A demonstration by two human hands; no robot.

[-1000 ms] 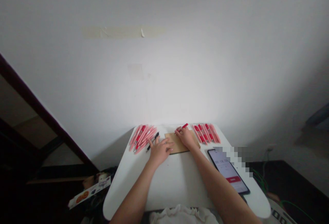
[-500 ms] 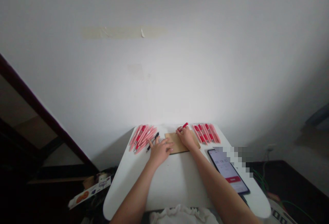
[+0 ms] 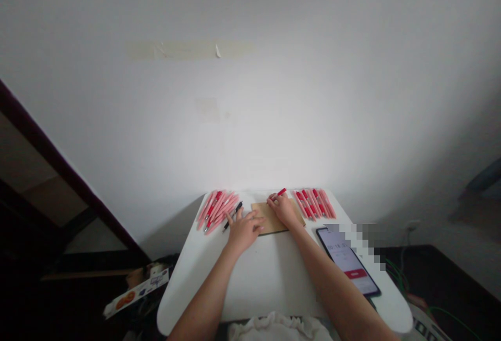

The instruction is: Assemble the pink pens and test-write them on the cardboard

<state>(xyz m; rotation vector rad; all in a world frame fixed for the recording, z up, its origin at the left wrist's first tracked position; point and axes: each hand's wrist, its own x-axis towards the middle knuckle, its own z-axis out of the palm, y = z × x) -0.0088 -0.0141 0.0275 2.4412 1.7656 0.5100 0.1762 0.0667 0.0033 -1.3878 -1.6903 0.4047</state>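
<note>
My right hand is closed on a red pen, its tip down on a brown cardboard sheet at the far middle of the white table. My left hand lies flat with fingers spread, pressing on the sheet's left edge. A pile of pink and red pens lies to the left of that hand, with a black pen beside it. A second row of pink and red pens lies to the right of my right hand.
A phone with a lit screen lies on the table's right side, next to my right forearm. A white wall stands right behind the table. A printed box lies on the dark floor to the left. Cables trail on the floor at right.
</note>
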